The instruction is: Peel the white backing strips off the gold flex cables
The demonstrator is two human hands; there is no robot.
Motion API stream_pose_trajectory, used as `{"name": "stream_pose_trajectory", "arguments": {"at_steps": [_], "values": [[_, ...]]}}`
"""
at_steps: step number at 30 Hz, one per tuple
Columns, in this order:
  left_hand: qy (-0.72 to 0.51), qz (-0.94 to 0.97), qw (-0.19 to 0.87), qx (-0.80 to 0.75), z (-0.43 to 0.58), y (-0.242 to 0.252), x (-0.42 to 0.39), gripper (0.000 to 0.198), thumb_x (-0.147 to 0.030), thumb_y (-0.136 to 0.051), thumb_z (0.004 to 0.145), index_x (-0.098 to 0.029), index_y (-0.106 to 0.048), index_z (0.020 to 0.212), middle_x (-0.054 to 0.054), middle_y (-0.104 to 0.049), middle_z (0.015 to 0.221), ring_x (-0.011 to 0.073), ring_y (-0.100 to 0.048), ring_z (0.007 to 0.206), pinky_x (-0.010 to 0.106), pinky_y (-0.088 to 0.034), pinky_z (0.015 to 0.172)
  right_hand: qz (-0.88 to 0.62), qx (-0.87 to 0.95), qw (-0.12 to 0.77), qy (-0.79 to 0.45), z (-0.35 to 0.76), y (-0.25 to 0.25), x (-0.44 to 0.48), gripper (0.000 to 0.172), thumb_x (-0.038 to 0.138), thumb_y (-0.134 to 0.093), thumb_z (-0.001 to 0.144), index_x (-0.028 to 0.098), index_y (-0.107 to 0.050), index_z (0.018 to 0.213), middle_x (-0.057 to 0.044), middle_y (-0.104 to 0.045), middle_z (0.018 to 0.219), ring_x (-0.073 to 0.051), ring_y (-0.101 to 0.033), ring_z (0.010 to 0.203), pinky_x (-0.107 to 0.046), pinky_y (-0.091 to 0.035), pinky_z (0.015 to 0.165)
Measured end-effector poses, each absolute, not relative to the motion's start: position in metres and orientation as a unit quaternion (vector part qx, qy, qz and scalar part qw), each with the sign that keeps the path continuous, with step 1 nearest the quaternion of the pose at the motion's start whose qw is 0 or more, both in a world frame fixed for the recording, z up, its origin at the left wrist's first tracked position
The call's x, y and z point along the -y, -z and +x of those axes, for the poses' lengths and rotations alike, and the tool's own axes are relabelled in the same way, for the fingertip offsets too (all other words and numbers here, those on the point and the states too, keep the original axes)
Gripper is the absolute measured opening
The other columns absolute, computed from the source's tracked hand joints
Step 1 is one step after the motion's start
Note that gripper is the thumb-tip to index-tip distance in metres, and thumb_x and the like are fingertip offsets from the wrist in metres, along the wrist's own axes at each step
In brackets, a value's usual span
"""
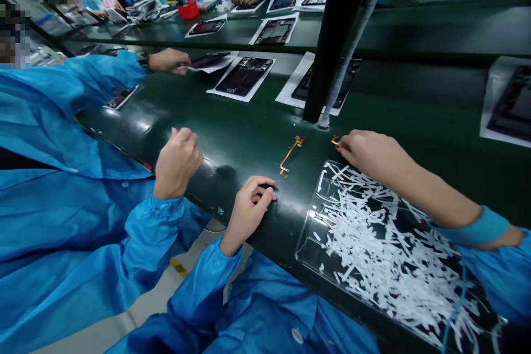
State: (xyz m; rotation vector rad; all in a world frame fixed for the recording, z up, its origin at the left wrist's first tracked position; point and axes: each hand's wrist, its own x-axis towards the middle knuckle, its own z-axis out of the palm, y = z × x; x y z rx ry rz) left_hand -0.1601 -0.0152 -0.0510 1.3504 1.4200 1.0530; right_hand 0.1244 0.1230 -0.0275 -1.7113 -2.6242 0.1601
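My left hand (pixel 250 209) rests at the front edge of the green table (pixel 244 138), its fingers curled with thumb and fingertips close together; anything between them is too small to make out. Over the far side of a clear tray, my right hand (pixel 365 149) pinches a small orange flex cable (pixel 335 141). Another orange flex cable (pixel 290 156) lies on the table between my hands. The clear tray (pixel 305 235) holds many thin white strips (pixel 385 249). A blue band circles my right wrist.
A dark post (pixel 338 27) rises from the table ahead. Behind stand opened dark devices (pixel 244 76) on white sheets. At the left, a co-worker in blue has one hand (pixel 178 160) near mine and another (pixel 169 61) at a device. Other people sit across.
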Motion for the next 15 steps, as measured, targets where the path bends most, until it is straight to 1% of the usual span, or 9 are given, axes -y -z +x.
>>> {"name": "stream_pose_trajectory", "arguments": {"at_steps": [2, 4, 6, 8, 10, 12, 14, 15], "values": [[-0.420, 0.554, 0.436, -0.572, -0.160, 0.051, 0.015, 0.019, -0.032, -0.058, 0.098, -0.019, -0.068, 0.107, 0.008, -0.065, 0.112, 0.0134, -0.071, 0.085, 0.017, -0.049, 0.058, -0.528, 0.848, 0.009, -0.044, 0.123, 0.029, -0.123, 0.030, 0.024, -0.043, 0.096, 0.012, -0.069, 0.088, -0.018, -0.067, 0.095, -0.028, -0.061, 0.086, -0.036, -0.037, 0.066], [-0.412, 0.555, 0.433, -0.579, -0.160, 0.052, 0.016, 0.019, -0.032, -0.058, 0.098, -0.018, -0.068, 0.107, 0.008, -0.067, 0.105, 0.0133, -0.071, 0.083, 0.018, -0.049, 0.060, -0.522, 0.851, 0.020, -0.048, 0.123, 0.027, -0.127, 0.024, 0.023, -0.046, 0.093, 0.012, -0.067, 0.084, -0.018, -0.066, 0.092, -0.029, -0.061, 0.086, -0.037, -0.038, 0.069], [-0.409, 0.548, 0.434, -0.586, -0.160, 0.051, 0.016, 0.020, -0.032, -0.058, 0.098, -0.017, -0.068, 0.107, 0.007, -0.070, 0.097, 0.0131, -0.070, 0.079, 0.018, -0.049, 0.060, -0.528, 0.846, 0.032, -0.068, 0.128, 0.020, -0.130, 0.019, 0.024, -0.050, 0.091, 0.014, -0.064, 0.082, -0.016, -0.067, 0.090, -0.026, -0.061, 0.081, -0.035, -0.038, 0.067], [-0.420, 0.539, 0.435, -0.586, -0.157, 0.049, 0.017, 0.021, -0.033, -0.059, 0.097, -0.016, -0.069, 0.105, 0.006, -0.070, 0.090, 0.0130, -0.068, 0.075, 0.019, -0.049, 0.060, -0.538, 0.836, 0.045, -0.101, 0.134, 0.007, -0.128, 0.018, 0.028, -0.052, 0.092, 0.018, -0.061, 0.081, -0.011, -0.068, 0.086, -0.022, -0.060, 0.074, -0.033, -0.039, 0.063], [-0.440, 0.531, 0.445, -0.571, -0.150, 0.044, 0.017, 0.021, -0.033, -0.059, 0.097, -0.015, -0.069, 0.103, 0.006, -0.071, 0.088, 0.0125, -0.067, 0.073, 0.020, -0.049, 0.060, -0.524, 0.820, 0.099, -0.210, 0.142, -0.011, -0.118, 0.020, 0.032, -0.050, 0.096, 0.020, -0.060, 0.083, -0.008, -0.069, 0.087, -0.019, -0.061, 0.075, -0.031, -0.041, 0.066], [-0.457, 0.530, 0.465, -0.542, -0.137, 0.034, 0.015, 0.021, -0.034, -0.062, 0.096, -0.015, -0.070, 0.101, 0.005, -0.071, 0.087, 0.0117, -0.067, 0.070, 0.020, -0.049, 0.059, -0.467, 0.775, 0.174, -0.388, 0.147, -0.030, -0.101, 0.025, 0.037, -0.048, 0.100, 0.022, -0.059, 0.084, -0.007, -0.069, 0.089, -0.017, -0.060, 0.079, -0.030, -0.041, 0.070], [-0.469, 0.534, 0.489, -0.505, -0.119, 0.021, 0.012, 0.020, -0.034, -0.067, 0.093, -0.016, -0.071, 0.102, 0.005, -0.072, 0.087, 0.0110, -0.067, 0.069, 0.020, -0.049, 0.059, -0.403, 0.703, 0.203, -0.550, 0.151, -0.044, -0.079, 0.031, 0.042, -0.050, 0.101, 0.021, -0.060, 0.080, -0.006, -0.066, 0.085, -0.014, -0.052, 0.072, -0.031, -0.036, 0.064], [-0.473, 0.538, 0.504, -0.483, -0.109, 0.014, 0.010, 0.023, -0.034, -0.069, 0.092, -0.017, -0.071, 0.106, 0.005, -0.073, 0.092, 0.0109, -0.067, 0.070, 0.019, -0.049, 0.059, -0.385, 0.672, 0.195, -0.602, 0.152, -0.048, -0.068, 0.033, 0.044, -0.052, 0.101, 0.021, -0.061, 0.079, -0.005, -0.064, 0.082, -0.013, -0.046, 0.066, -0.031, -0.032, 0.059]]}}
